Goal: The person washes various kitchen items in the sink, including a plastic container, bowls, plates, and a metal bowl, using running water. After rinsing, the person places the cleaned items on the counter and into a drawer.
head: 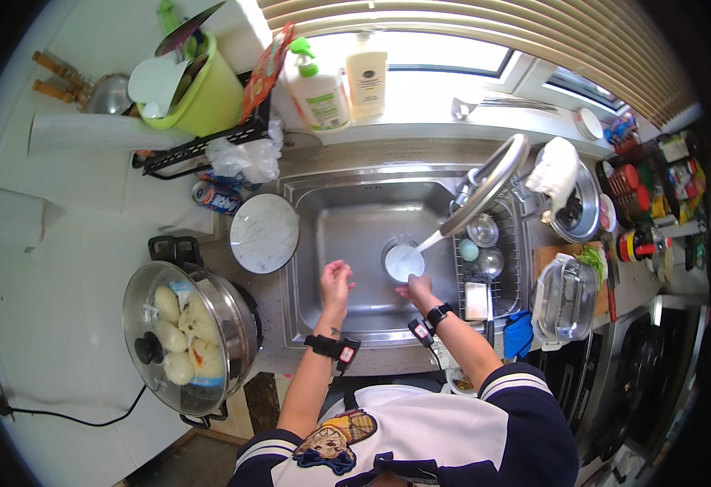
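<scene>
My right hand (pixel 419 291) grips the near rim of a small white bowl (pixel 404 263) over the drain of the stainless steel sink (pixel 355 231). A pale stream of water (pixel 430 242) runs from the arched faucet (pixel 483 185) towards the bowl, and the inside of the bowl looks whitish. Held over the left part of the basin, my left hand (pixel 336 285) is empty, its fingers loosely bent and somewhat apart. A black band with a small device is strapped near each wrist.
A wire rack (pixel 504 274) at the sink's right holds a sponge and small vessels. On the left are a marbled plate (pixel 264 233), a drink can (pixel 217 198) and a lidded steamer (pixel 191 338) with buns. A glass dish (pixel 565 298) overlaps a cutting board (pixel 553 259) on the right.
</scene>
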{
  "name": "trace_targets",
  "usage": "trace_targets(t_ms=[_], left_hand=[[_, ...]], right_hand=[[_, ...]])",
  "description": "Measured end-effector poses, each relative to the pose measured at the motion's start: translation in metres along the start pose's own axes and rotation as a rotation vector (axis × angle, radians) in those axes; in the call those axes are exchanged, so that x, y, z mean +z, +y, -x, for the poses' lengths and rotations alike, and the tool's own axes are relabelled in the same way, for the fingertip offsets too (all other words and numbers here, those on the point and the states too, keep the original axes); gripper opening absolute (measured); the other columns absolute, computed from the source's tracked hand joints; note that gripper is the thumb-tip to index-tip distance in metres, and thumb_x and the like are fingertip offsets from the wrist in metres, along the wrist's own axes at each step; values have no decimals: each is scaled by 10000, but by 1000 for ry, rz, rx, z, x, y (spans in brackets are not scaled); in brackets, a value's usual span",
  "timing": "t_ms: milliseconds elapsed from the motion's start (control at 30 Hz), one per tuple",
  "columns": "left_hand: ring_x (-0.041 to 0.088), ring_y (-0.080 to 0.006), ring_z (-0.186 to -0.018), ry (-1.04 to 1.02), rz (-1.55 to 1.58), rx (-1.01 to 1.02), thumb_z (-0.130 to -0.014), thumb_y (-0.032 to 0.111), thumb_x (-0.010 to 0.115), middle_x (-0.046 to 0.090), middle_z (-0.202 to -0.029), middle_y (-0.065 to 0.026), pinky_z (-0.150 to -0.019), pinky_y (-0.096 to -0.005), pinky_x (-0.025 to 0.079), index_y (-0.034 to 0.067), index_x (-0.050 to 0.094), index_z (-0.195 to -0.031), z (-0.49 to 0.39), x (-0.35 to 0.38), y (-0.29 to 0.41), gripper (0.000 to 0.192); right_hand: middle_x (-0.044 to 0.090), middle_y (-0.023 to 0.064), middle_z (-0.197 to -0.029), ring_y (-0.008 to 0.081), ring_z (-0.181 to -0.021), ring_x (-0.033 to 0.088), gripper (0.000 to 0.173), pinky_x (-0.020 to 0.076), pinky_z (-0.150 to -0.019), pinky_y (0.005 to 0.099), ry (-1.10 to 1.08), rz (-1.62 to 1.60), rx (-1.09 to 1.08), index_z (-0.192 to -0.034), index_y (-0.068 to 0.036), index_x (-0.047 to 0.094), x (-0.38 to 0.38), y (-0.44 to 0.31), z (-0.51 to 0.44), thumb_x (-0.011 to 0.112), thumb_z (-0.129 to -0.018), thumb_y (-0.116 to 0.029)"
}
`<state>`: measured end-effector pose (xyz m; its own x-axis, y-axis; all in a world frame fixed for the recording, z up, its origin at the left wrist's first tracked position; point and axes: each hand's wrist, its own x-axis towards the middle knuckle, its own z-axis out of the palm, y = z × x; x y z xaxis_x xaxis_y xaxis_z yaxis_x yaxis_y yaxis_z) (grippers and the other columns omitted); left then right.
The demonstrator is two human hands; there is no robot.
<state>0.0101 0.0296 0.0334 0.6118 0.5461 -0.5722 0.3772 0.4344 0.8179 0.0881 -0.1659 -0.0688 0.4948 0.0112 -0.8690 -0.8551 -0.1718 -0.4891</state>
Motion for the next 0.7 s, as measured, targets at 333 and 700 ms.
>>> trace_targets(t_ms=[333,700], left_hand=[[530,-248,-1100,-257,-364,-113,-820,248,677,485,-1244,-163,-786,-386,508,52,285,-1379,-13,55,-72,711],[572,-350,-1046,-350,-673,152,-754,37,511,528,-1153,-241,-724,-411,560,-29,353,-1259,-26,91,-23,533]], right_hand=[[659,186,-754,235,-588,669,266,530,-475,290,-142,27,-270,-987,106,569,-2,-22,25,441,-864,-92],[575,88,-608,165,-409,513,186,383,-348,312,-60,317,-315,-950,37,597,1,-43,30,513,-843,-90]])
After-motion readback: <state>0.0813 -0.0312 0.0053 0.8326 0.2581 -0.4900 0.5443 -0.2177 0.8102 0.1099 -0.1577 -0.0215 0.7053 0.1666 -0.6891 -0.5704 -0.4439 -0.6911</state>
